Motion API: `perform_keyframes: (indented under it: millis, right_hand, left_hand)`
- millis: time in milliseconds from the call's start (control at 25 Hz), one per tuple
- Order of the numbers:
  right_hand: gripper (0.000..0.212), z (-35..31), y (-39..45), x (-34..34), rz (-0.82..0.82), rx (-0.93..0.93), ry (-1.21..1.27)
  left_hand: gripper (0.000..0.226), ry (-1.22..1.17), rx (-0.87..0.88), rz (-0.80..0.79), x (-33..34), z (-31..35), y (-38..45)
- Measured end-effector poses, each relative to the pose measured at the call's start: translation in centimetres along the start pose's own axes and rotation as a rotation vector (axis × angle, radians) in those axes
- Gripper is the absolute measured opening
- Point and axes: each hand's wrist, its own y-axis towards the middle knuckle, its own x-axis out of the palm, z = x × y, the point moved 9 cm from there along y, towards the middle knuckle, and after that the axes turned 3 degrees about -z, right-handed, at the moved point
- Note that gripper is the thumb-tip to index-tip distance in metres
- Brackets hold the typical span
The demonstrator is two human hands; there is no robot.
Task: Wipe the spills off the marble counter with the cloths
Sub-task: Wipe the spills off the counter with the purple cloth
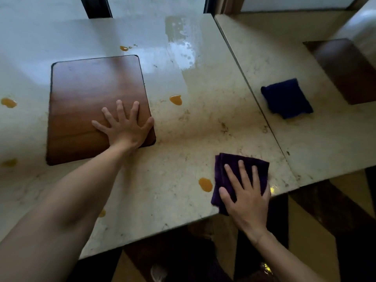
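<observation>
- Marble counter [183, 129], head view: I note a pale stone top carrying several orange spills and a wet, shiny streak [183, 47] at the far side.
- Right hand [247, 197]: fingers straight and spread, pressed flat on a folded purple cloth [225, 169]. Nothing is curled round the cloth. The cloth lies at the counter's near edge; part of it shows beyond the fingertips and part to the thumb side.
- Nearest orange spill [205, 184]: just beside the cloth, on the thumb side of the right hand. I cannot tell whether cloth and spill touch.
- Left hand [124, 127]: fingers splayed and flat, palm down on the near right corner of a brown wooden board [91, 94]. No grip.
- Second orange spill [176, 99]: on bare marble, off the thumb side of the left hand and beyond it, apart from the board.
- Other spills: small drops [124, 48] beyond the board; one [8, 102] far off the left hand's little-finger side.
- Blue cloth [286, 97]: folded, on the adjoining slab, well apart from both hands.
</observation>
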Motion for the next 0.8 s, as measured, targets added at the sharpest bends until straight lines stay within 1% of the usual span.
perform_keyframes:
  millis: [80,160,280,400,560,680,720,800]
  right_hand:
    - [0.067,-2.5,-2.8,1.6,0.021,0.091,0.058]
    - [0.070,-5.7,-3.5,2.7,0.026,0.131,0.064]
    - [0.075,-8.6,-1.8,3.1,0.009,0.163,0.023]
    - [0.077,-11.0,2.1,2.7,0.018,0.111,-0.005]
    - [0.074,-14.9,14.2,1.9,-0.049,0.023,-0.019]
    - [0.072,-17.1,24.2,-0.5,0.069,-0.026,-0.037]
    - [0.070,-17.9,27.3,-1.1,0.082,-0.044,-0.044]
    - [0.070,-20.1,34.8,-1.8,-0.004,-0.074,-0.056]
  left_hand:
    - [0.081,0.004,0.010,0.026,0.1,0.1,-0.1]
    - [0.080,0.011,0.014,0.056,0.0,0.2,-0.1]
    - [0.078,0.018,0.015,0.063,-0.1,0.4,-0.2]
    - [0.078,0.034,0.022,0.076,0.0,0.5,-0.3]
    - [0.080,0.076,0.031,0.100,0.2,0.4,-0.3]
    - [0.081,0.103,0.017,0.092,-0.1,0.7,-0.5]
    - [0.082,0.116,0.017,0.083,-0.1,0.7,-0.8]
    - [0.083,0.124,0.005,0.062,0.0,0.5,-0.4]
